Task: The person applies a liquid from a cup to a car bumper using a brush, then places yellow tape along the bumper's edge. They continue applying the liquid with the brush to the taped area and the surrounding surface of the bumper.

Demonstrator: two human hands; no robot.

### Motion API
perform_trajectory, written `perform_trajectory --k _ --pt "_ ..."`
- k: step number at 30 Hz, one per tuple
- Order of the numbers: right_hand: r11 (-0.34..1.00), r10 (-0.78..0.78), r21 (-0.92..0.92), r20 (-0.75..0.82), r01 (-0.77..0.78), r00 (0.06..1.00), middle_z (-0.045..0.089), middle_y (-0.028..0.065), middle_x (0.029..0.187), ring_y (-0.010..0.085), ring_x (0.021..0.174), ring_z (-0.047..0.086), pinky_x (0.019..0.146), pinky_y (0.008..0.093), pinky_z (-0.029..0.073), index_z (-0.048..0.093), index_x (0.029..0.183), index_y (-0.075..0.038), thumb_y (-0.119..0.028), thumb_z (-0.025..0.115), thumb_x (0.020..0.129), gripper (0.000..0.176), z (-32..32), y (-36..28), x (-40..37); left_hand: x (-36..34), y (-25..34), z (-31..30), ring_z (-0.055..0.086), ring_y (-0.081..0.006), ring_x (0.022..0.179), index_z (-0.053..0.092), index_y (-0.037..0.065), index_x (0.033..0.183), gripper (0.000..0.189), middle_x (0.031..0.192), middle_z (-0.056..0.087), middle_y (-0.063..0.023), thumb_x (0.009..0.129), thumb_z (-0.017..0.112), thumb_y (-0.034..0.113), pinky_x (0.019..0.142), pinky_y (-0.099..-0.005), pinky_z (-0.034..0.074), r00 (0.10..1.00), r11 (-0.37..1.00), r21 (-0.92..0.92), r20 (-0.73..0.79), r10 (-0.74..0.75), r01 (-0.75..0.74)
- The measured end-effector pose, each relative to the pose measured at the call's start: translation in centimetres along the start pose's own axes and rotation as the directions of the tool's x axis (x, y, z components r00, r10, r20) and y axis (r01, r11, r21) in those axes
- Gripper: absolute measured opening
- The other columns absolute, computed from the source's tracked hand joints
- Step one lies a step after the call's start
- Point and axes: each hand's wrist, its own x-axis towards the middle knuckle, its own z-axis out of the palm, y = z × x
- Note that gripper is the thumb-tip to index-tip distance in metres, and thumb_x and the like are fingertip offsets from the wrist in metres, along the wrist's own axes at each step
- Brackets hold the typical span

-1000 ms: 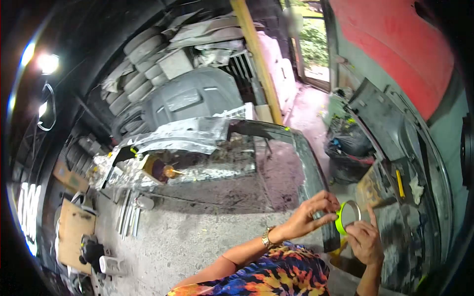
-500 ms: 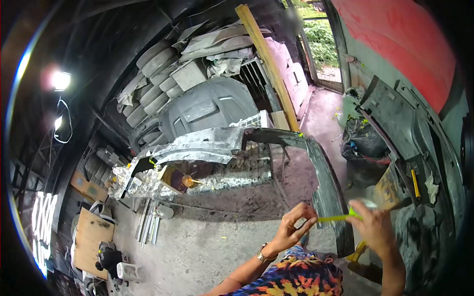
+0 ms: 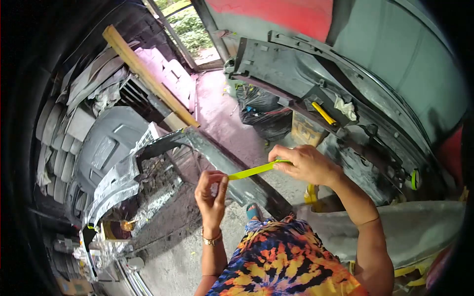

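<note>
A short strip of yellow-green masking tape [image 3: 253, 171] is stretched between my two hands. My left hand [image 3: 211, 195] pinches its left end between thumb and finger. At the other end, my right hand [image 3: 308, 165] grips the tape with thumb and fingers closed. Beneath the strip runs the narrow arm of a grey, sanded car bumper [image 3: 224, 155], apart from both hands. The bumper's wider body, patched white and grey, curves away to the left.
A green tape roll [image 3: 414, 178] is at the right by car panels [image 3: 276, 61]. A yellow-handled tool [image 3: 324, 113] and white rag [image 3: 345, 107] lie among them. Black rubbish bags [image 3: 261, 106] stand beyond the bumper. A wooden beam [image 3: 148, 74] leans at the back left.
My view has swung right. The tape roll seen at my right hand is gone from it; only a strip now spans both hands. The hands have turned over the bumper arm.
</note>
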Motion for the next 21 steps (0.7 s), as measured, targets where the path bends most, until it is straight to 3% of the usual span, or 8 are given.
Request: perform_trajectory --k 2,4,6,8,10,14,17,21 --pt "0.999 0.045 0.011 0.021 -0.045 0.999 0.064 0.0133 0.074 0.0346 0.073 0.064 0.061 0.0444 0.049 0.052 0.105 -0.012 -0.019 0.058 0.09 0.017 -0.4 -0.2 -0.8 0.7 0.3 0.1 0.055 -0.0129 0.081 0.061 -0.002 0.083 0.004 0.087 0.059 -0.0073 0.084 0.065 -0.003 0.071 -0.0243 0.044 1.0 1.0 -0.016 0.024 0.013 -0.013" --pt "0.994 0.062 -0.08 -0.09 -0.069 0.994 0.064 0.013 0.074 0.0344 0.072 0.065 0.06 0.0447 0.048 0.053 0.105 -0.013 -0.022 0.058 0.091 0.018 0.1 0.2 -1.3 1.1 0.5 0.3 0.054 -0.0127 0.08 0.061 -0.002 0.083 0.005 0.088 0.059 -0.0072 0.084 0.065 -0.003 0.071 -0.0241 0.043 0.995 0.998 0.025 0.087 0.058 -0.06" --pt "0.983 0.174 -0.038 -0.114 -0.179 0.978 0.063 0.0123 0.072 0.0344 0.069 0.064 0.059 0.0442 0.048 0.052 0.102 -0.012 -0.024 0.059 0.091 0.018 0.7 1.9 -1.0 1.1 0.7 1.0 0.055 -0.0149 0.079 0.06 -0.002 0.083 0.006 0.086 0.059 -0.0077 0.082 0.065 -0.004 0.072 -0.0258 0.043 0.992 0.994 0.042 0.086 0.093 -0.097" --pt "0.993 0.075 -0.063 -0.276 -0.096 0.958 0.062 0.0115 0.07 0.033 0.066 0.064 0.058 0.0427 0.048 0.052 0.098 -0.011 -0.025 0.059 0.091 0.018 1.0 3.3 -1.1 1.6 1.1 1.8 0.055 -0.016 0.078 0.059 -0.002 0.082 0.006 0.084 0.059 -0.0081 0.082 0.065 -0.004 0.072 -0.0267 0.043 0.976 0.972 0.14 0.13 0.173 -0.191" --pt "0.995 0.072 -0.043 -0.281 -0.087 0.957 0.061 0.0111 0.068 0.0317 0.065 0.064 0.057 0.0414 0.047 0.051 0.096 -0.01 -0.022 0.059 0.091 0.015 0.8 3.1 -1.6 2.0 0.3 1.8 0.055 -0.016 0.078 0.059 -0.001 0.082 0.006 0.083 0.059 -0.008 0.082 0.064 -0.004 0.071 -0.0267 0.043 0.989 0.988 0.081 0.078 0.123 -0.13" --pt "0.983 0.165 0.117 -0.25 -0.139 0.954 0.06 0.0117 0.065 0.0316 0.064 0.063 0.056 0.0401 0.047 0.053 0.096 -0.009 -0.015 0.057 0.089 0.009 0.8 2.9 -2.6 2.5 0.2 1.6 0.055 -0.0168 0.078 0.059 -0.001 0.082 0.006 0.083 0.06 -0.0083 0.081 0.063 -0.006 0.072 -0.0274 0.043 0.984 0.982 0.097 0.09 0.155 -0.163" --pt "0.986 0.159 0.111 -0.345 -0.128 0.925 0.06 0.0117 0.065 0.0318 0.064 0.063 0.055 0.0407 0.047 0.054 0.096 -0.009 -0.016 0.057 0.09 0.01 1.7 3.4 -3.0 2.5 0.4 1.7 0.057 -0.0179 0.08 0.06 -0.001 0.083 0.006 0.085 0.062 -0.0094 0.082 0.063 -0.006 0.074 -0.0287 0.044 0.978 0.972 0.134 0.098 0.181 -0.194" --pt "0.995 0.074 -0.033 -0.422 -0.097 0.904 0.062 0.011 0.069 0.0318 0.065 0.064 0.055 0.0421 0.047 0.054 0.095 -0.01 -0.019 0.057 0.092 0.011 2.8 3.9 -3.1 2.5 0.6 1.7 0.057 -0.0191 0.08 0.059 -0.001 0.084 0.007 0.085 0.061 -0.0099 0.081 0.063 -0.006 0.075 -0.0289 0.044 0.96 0.94 0.208 0.133 0.247 -0.27"
